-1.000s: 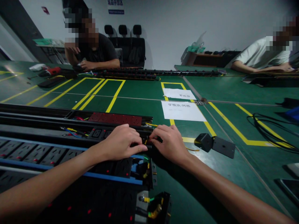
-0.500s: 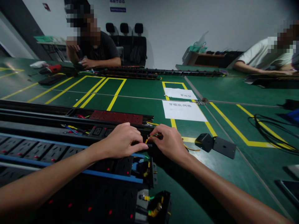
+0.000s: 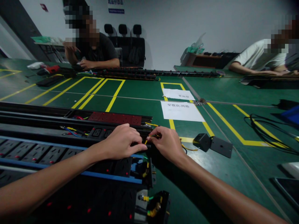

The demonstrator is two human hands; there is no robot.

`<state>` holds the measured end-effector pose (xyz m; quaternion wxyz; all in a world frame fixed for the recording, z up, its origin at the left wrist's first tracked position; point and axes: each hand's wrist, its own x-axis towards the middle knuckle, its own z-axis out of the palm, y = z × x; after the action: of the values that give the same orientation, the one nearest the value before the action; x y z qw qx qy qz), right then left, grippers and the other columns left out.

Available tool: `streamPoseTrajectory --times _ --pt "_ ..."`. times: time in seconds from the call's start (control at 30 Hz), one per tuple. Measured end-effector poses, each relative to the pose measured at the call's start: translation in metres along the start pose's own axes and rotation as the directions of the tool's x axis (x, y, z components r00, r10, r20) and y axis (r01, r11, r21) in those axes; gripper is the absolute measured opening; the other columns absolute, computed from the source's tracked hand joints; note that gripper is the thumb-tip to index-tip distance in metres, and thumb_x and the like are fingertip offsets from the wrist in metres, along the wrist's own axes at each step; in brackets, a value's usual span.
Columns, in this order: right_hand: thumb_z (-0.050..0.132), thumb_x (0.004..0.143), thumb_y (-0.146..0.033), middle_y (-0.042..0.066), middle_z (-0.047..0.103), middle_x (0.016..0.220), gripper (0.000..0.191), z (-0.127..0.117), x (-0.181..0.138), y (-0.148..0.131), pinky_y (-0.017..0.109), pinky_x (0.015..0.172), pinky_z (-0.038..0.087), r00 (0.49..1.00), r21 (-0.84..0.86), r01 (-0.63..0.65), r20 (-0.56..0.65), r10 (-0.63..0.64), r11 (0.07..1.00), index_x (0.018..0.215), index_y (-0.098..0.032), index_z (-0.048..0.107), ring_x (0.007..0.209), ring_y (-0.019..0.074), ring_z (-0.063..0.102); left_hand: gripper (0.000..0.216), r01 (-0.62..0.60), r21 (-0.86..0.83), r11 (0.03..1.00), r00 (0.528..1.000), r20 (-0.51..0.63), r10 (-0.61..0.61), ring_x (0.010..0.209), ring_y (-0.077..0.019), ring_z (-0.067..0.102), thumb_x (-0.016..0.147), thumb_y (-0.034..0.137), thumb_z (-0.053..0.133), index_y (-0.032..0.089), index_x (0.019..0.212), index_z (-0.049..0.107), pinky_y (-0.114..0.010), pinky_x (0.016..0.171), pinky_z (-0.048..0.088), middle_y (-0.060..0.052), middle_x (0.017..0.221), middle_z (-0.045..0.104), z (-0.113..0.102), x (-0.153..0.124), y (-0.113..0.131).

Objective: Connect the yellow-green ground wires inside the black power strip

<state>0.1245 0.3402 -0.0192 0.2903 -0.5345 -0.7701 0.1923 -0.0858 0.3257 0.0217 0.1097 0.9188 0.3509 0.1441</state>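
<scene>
My left hand [image 3: 122, 141] lies over the end of a black power strip [image 3: 96, 132], fingers curled around its edge and thumb pointing right. Facing it, my right hand [image 3: 167, 141] is closed in a pinch on a thin yellow-green wire [image 3: 146, 140] at that same end. The wire's tip is partly hidden by my fingertips. Just behind sits a strip with dark red sockets [image 3: 115, 118], a yellow wire [image 3: 151, 124] sticking out of its end. Nearer to me are a blue-edged socket strip [image 3: 56, 154] and a black socket strip [image 3: 98, 199], with wired open ends.
Right of my hands lie a black end cap with a flat plate [image 3: 221, 147]. Paper sheets [image 3: 182, 111] and yellow tape lines mark the green table [image 3: 140, 93]. A coiled black cable [image 3: 261, 133] is at right. Two people sit across the table.
The view has shifted slightly. Both hands keep nearly the same place at the strip's end, with the right fingertips moved a little against the wire.
</scene>
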Motion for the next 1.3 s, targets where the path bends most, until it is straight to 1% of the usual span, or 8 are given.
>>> streamPoseTrajectory --times 0.13,0.43,0.53,0.67,0.8,0.9,1.13,1.3 --pt "0.078 0.079 -0.018 0.004 0.076 0.077 0.008 0.005 -0.003 0.002 0.031 0.061 0.039 0.998 0.033 -0.008 -0.06 0.01 0.999 0.075 -0.023 0.074 0.07 0.0225 0.068 0.037 0.02 -0.001 1.0 1.0 0.009 -0.02 0.065 -0.0116 0.057 0.096 0.039 0.062 0.019 0.065 0.066 -0.031 0.069 0.027 0.004 0.063 0.065 0.0 0.0 0.0" --pt "0.078 0.078 -0.019 0.004 0.076 0.077 0.009 0.008 -0.004 0.002 0.031 0.06 0.04 0.995 0.087 -0.083 -0.05 0.087 0.993 0.075 -0.023 0.071 0.07 0.023 0.068 0.036 0.048 -0.006 0.999 0.998 0.031 -0.048 0.071 -0.0132 0.062 0.096 0.041 0.062 0.02 0.068 0.069 -0.032 0.071 0.027 0.002 0.068 0.069 0.0 0.0 0.0" --pt "0.076 0.078 -0.017 0.004 0.073 0.075 0.012 0.008 -0.006 0.004 0.031 0.061 0.041 0.998 0.117 0.0 -0.059 0.007 0.993 0.073 -0.023 0.067 0.07 0.0217 0.066 0.035 0.068 -0.002 0.998 0.997 0.031 -0.068 0.073 -0.0137 0.063 0.097 0.042 0.061 0.02 0.071 0.071 -0.032 0.072 0.027 0.002 0.07 0.07 0.0 -0.001 0.001" --pt "0.067 0.083 -0.012 0.003 0.068 0.077 0.014 0.007 -0.01 0.008 0.029 0.064 0.041 0.979 0.136 0.2 -0.075 -0.191 0.97 0.074 -0.021 0.063 0.072 0.0193 0.062 0.035 0.078 0.0 0.997 0.996 0.035 -0.078 0.075 -0.0144 0.064 0.097 0.042 0.061 0.02 0.072 0.071 -0.033 0.072 0.028 0.002 0.073 0.072 -0.002 -0.002 0.002" --pt "0.061 0.089 -0.013 0.004 0.066 0.08 0.013 0.003 -0.014 0.016 0.029 0.064 0.036 0.903 0.03 0.426 -0.075 -0.423 0.904 0.08 -0.019 0.067 0.071 0.0177 0.058 0.034 0.078 0.004 0.997 0.997 0.025 -0.078 0.076 -0.0144 0.065 0.096 0.043 0.062 0.02 0.073 0.072 -0.033 0.074 0.028 0.002 0.074 0.073 -0.002 -0.002 0.003" --pt "0.06 0.09 -0.014 0.003 0.064 0.075 0.015 -0.002 -0.015 0.02 0.03 0.064 0.031 0.841 -0.059 0.54 0.003 -0.541 0.839 0.079 -0.019 0.069 0.066 0.0154 0.053 0.033 0.084 0.008 0.996 0.996 0.025 -0.084 0.074 -0.0141 0.064 0.096 0.042 0.062 0.02 0.073 0.072 -0.033 0.073 0.028 0.002 0.074 0.072 -0.002 -0.002 0.003" --pt "0.058 0.088 -0.009 0.0 0.062 0.071 0.022 -0.017 -0.008 0.019 0.031 0.063 0.027 0.797 -0.036 0.576 0.247 -0.551 0.817 0.072 -0.019 0.068 0.063 0.013 0.05 0.034 0.08 0.012 0.997 0.996 0.026 -0.081 0.074 -0.014 0.063 0.097 0.042 0.061 0.02 0.073 0.072 -0.033 0.073 0.029 0.002 0.073 0.072 -0.002 -0.001 0.003" --pt "0.059 0.093 -0.014 0.002 0.065 0.077 0.017 -0.017 -0.008 0.021 0.031 0.065 0.028 0.799 -0.061 0.588 0.197 -0.568 0.806 0.081 -0.02 0.071 0.07 0.0152 0.054 0.035 0.075 0.018 0.997 0.997 0.022 -0.075 0.072 -0.0141 0.062 0.097 0.043 0.06 0.02 0.073 0.071 -0.033 0.074 0.029 0.002 0.072 0.071 -0.002 -0.002 0.002"
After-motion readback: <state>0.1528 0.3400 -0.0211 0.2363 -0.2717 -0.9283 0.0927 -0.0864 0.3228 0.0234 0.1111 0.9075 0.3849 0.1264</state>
